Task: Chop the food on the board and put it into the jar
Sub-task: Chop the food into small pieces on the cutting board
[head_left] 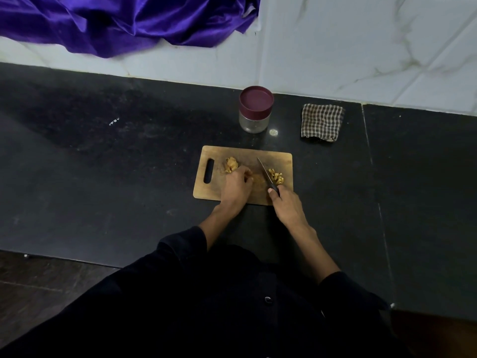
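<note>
A wooden cutting board (276, 156) with a handle slot lies on the black counter. On its left part sits a yellowish uncut lump of food (231, 164). A pile of small chopped pieces (276, 175) lies on the right part. My left hand (236, 188) rests on the board with curled fingers pinching a piece of food beside the lump. My right hand (285, 205) grips the black handle of a knife (265, 174), whose blade points away, just left of the chopped pile. A glass jar (254, 111) with a maroon lid on stands behind the board.
A folded checked cloth (321, 122) lies right of the jar. Purple satin fabric (124, 19) drapes over the white marble ledge at back left. A seam (371, 161) runs through the black counter (103, 164) on the right, and the counter's front edge is near my body.
</note>
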Action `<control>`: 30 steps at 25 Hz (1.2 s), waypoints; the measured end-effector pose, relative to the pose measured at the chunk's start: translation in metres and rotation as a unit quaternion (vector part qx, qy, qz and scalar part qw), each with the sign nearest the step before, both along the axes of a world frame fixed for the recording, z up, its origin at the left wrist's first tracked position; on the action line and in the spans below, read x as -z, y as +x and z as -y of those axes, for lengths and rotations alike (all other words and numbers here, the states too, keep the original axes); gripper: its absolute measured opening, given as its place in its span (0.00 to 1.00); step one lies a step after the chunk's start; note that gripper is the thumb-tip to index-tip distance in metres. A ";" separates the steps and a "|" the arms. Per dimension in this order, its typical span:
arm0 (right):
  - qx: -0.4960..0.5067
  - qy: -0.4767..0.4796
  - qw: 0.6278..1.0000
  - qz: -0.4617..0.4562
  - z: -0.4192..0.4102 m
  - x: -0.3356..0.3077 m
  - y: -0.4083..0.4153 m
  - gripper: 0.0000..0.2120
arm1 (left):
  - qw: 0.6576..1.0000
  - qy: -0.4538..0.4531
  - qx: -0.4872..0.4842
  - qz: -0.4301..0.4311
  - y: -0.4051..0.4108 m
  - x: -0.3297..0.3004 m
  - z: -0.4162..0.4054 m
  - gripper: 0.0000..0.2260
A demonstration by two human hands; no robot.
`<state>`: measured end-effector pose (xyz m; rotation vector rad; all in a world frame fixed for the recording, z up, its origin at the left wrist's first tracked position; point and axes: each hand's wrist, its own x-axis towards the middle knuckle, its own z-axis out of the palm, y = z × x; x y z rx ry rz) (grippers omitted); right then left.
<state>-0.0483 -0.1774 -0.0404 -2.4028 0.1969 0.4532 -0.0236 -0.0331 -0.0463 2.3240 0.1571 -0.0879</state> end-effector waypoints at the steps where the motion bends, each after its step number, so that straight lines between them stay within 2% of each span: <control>1: 0.000 0.001 1.000 0.001 0.000 0.000 0.000 0.09 | 1.000 0.011 0.001 0.003 0.000 0.000 0.001 0.07; 4: 0.004 0.013 1.000 0.001 -0.001 0.000 0.000 0.09 | 1.000 0.023 -0.009 0.019 -0.001 0.001 0.004 0.07; 7: 0.006 0.019 1.000 0.002 0.001 0.003 0.000 0.10 | 0.999 -0.005 -0.043 0.019 -0.006 0.002 -0.001 0.08; 11: 0.004 0.018 1.000 0.003 0.002 0.004 0.001 0.10 | 0.994 -0.026 -0.089 0.060 -0.015 0.005 -0.023 0.07; 15: 0.004 0.023 1.000 0.000 0.001 0.003 0.000 0.11 | 0.994 -0.023 -0.080 0.073 -0.019 0.007 -0.030 0.06; 22: -0.001 0.019 1.000 -0.002 0.001 0.002 0.000 0.10 | 0.997 0.020 -0.064 0.045 -0.015 0.008 -0.029 0.08; 30: -0.002 0.023 1.000 -0.004 0.002 0.003 0.000 0.12 | 0.997 0.048 -0.027 0.063 -0.016 0.011 -0.029 0.03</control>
